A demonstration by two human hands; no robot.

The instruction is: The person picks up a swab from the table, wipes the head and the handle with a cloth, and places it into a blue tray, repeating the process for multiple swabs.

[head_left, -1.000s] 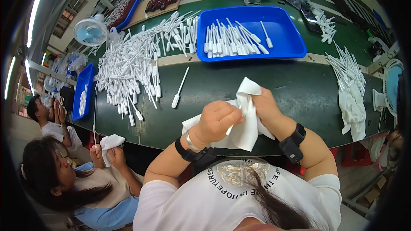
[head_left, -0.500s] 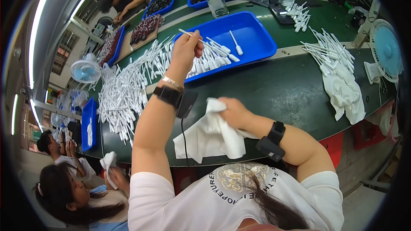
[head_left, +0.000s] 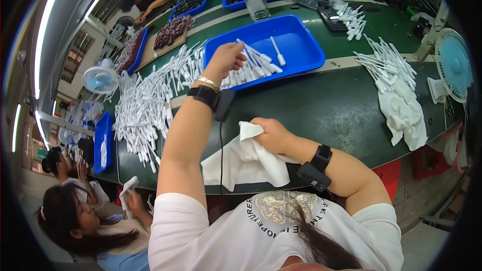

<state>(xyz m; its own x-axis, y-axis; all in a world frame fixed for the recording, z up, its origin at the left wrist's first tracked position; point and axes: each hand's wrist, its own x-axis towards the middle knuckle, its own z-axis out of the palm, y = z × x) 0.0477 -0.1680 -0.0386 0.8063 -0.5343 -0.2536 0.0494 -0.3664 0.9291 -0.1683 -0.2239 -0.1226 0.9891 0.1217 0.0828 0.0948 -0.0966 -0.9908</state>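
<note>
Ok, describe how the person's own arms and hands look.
White short sleeves end above the elbows. Left hand: ungloved, with a silvery bracelet, black wrist strap, dark box and thin black cable. Right hand: ungloved; matching strap and box, no bracelet visible.

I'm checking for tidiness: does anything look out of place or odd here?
One white pipette lies apart from the bunched pipettes in the blue tray, and the big pipette heap to its left sprawls untidily.

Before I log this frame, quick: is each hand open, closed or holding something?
Left hand: over the blue tray; grip can't be told.
Right hand: closed on white cloth.
</note>
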